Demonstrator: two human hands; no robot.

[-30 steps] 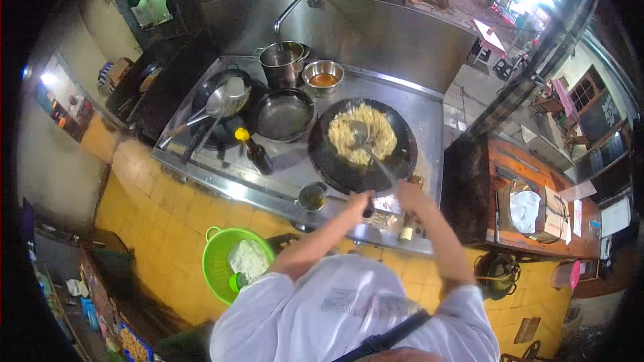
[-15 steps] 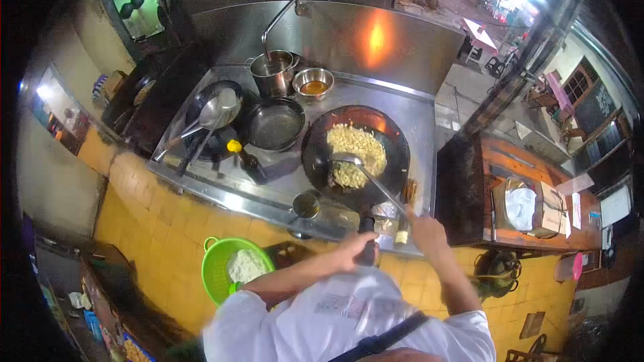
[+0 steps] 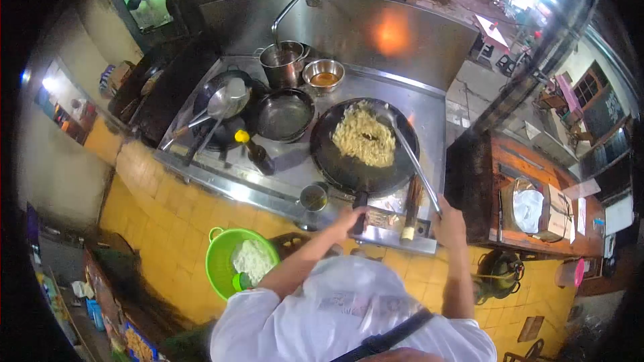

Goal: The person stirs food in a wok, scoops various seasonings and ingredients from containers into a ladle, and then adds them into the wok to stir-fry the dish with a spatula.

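My left hand [image 3: 352, 218] is closed round the dark handle [image 3: 361, 206] of a large black wok [image 3: 327, 151]. Pale yellowish food [image 3: 362, 135] in small pieces lies in the wok, with a dark patch near its middle. My right hand [image 3: 451, 226] grips the long metal ladle [image 3: 417, 164] by its handle end. The ladle's head reaches the far right part of the wok, by the food's edge, and its shape is hard to make out. Beside the wok handle, a brown stick-like tool [image 3: 412, 211] with a pale end lies on the stove.
On the steel stove [image 3: 376, 80] stand a pot [image 3: 282, 67], a bowl of brown liquid [image 3: 324, 77], a frying pan [image 3: 285, 117], a strainer [image 3: 221, 104] and a yellow-capped bottle [image 3: 258, 155]. A cup [image 3: 312, 198] sits at the front edge. Below left is a green basket [image 3: 218, 261] holding white food.
The ladle has moved from the middle of the food to the wok's far right side. The wok tilts differently and the food has shifted. The flame glow on the backsplash has shrunk.
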